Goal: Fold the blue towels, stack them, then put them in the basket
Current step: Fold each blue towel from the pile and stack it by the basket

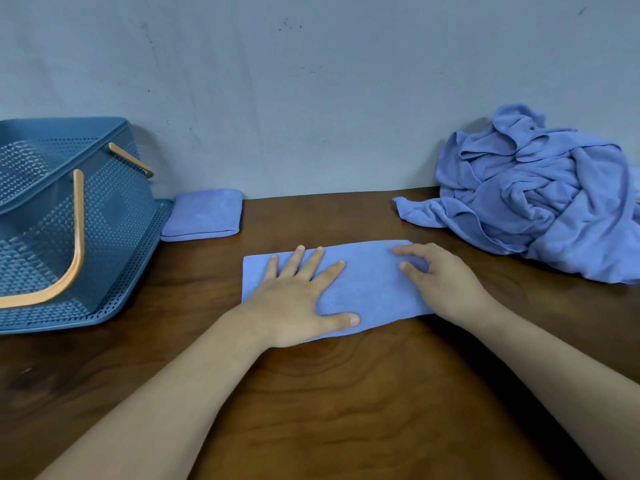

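Blue towel strip (367, 282) lies flat at centre, folded towel (204, 211) just beside the basket (114, 220), crumpled pile (540, 192) at right

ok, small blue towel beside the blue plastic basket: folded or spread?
Folded: the small blue towel is a compact thick pad with rounded doubled edges.

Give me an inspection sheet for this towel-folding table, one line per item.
Surface: dark brown wooden table.
Job's things: blue cloth towel folded into a strip, centre; small folded blue towel beside the blue perforated plastic basket with orange handles, left; heap of crumpled blue towels, right.
Clutter: nothing seen.
Hands: left hand flat on the strip; right hand rests on its right end.
Cables: nothing seen.
Surroundings: plain grey wall behind.
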